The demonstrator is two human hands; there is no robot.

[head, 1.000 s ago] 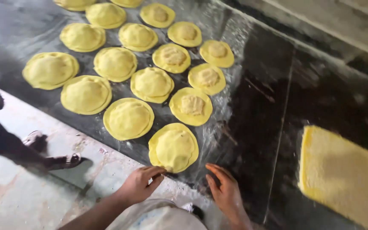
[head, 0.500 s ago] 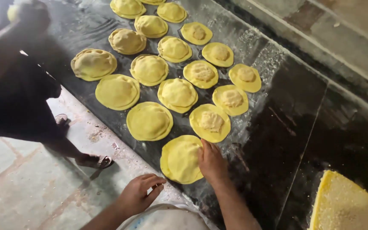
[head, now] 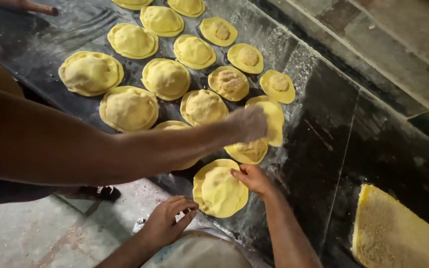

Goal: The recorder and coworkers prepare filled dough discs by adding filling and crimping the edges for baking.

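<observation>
Several yellow stuffed dough rounds lie in rows on a dark, floured stone counter (head: 323,149). The nearest round (head: 219,191) sits at the counter's front edge. My right hand (head: 251,179) rests its fingertips on that round's right rim. My left hand (head: 167,221) hovers loosely curled just left of it, above a pale rounded object (head: 199,250), holding nothing. A co-worker's bare arm (head: 100,149) reaches across from the left. Their hand (head: 248,124) lifts a thin dough sheet (head: 273,116) over a filled round (head: 249,151).
A large yellow crumb-dusted dough slab (head: 398,238) lies on the counter at the bottom right. A grey floor (head: 26,228) runs along the left, with a sandalled foot (head: 98,192) by the counter. A stone ledge (head: 398,44) rises behind the counter.
A co-worker's arm has come in from the left and picked up a dough sheet above the second round. My right hand slid down to the nearest round's right rim.
</observation>
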